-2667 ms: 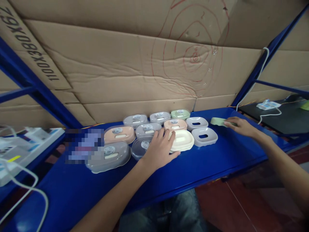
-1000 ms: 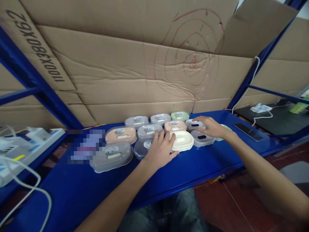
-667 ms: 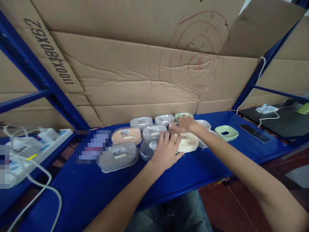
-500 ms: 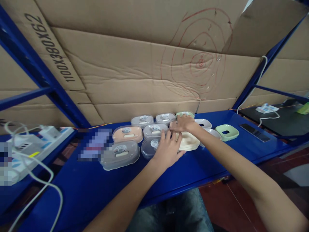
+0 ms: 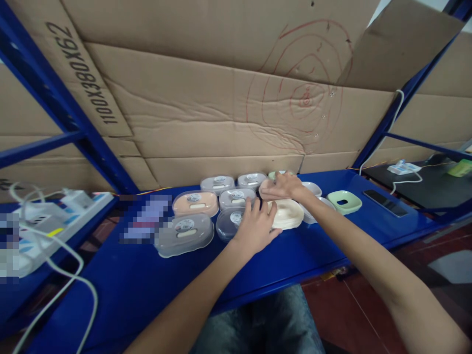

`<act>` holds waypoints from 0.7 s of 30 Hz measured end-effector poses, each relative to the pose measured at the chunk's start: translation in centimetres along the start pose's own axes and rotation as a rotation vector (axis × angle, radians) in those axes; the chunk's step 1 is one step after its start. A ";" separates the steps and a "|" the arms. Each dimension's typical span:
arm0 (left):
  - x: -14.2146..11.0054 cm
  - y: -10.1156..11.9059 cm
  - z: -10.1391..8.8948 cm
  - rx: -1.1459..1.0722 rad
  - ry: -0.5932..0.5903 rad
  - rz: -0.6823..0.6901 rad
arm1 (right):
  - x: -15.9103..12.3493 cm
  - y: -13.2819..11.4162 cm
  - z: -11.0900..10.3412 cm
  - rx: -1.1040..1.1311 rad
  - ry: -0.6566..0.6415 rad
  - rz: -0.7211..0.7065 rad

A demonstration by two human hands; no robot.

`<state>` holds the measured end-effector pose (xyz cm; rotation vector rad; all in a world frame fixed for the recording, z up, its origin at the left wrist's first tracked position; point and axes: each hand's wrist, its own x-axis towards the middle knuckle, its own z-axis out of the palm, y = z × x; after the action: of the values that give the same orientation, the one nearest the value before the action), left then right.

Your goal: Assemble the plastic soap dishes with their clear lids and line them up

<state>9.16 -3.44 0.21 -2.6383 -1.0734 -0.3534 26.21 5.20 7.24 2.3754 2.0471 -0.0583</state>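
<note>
L hand [image 5: 257,225]: grip half-spread on cream oval plastic stack [image 5: 291,212], ctr frame, prob. steadying it | R hand [image 5: 288,186]: fingers bent over peach oval plastic dish [image 5: 266,191], just above; can't tell remotely if I've hold | both on blue worktop [image 5: 313,248]

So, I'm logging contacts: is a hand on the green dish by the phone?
No, the green dish sits apart from the left hand at the cream stack and the right hand at the peach box.
</note>
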 end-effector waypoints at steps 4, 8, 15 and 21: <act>-0.1 -0.1 -0.4 -0.017 0.011 -0.003 | -0.5 1.0 -1.9 0.026 0.037 0.028; 0.2 -0.2 -0.6 -0.059 0.097 0.011 | -1.0 2.3 -3.7 0.092 0.100 -0.005; 1.2 -1.7 -1.8 -0.478 0.595 -0.305 | -3.7 3.3 -5.3 0.221 0.210 -0.141; 1.3 -3.7 -3.1 -0.722 0.596 -0.217 | -7.3 2.0 -5.6 0.307 0.227 -0.258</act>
<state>7.07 -1.14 4.05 -2.6279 -1.1522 -1.7233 27.28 -2.15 13.02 2.3528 2.6161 -0.1163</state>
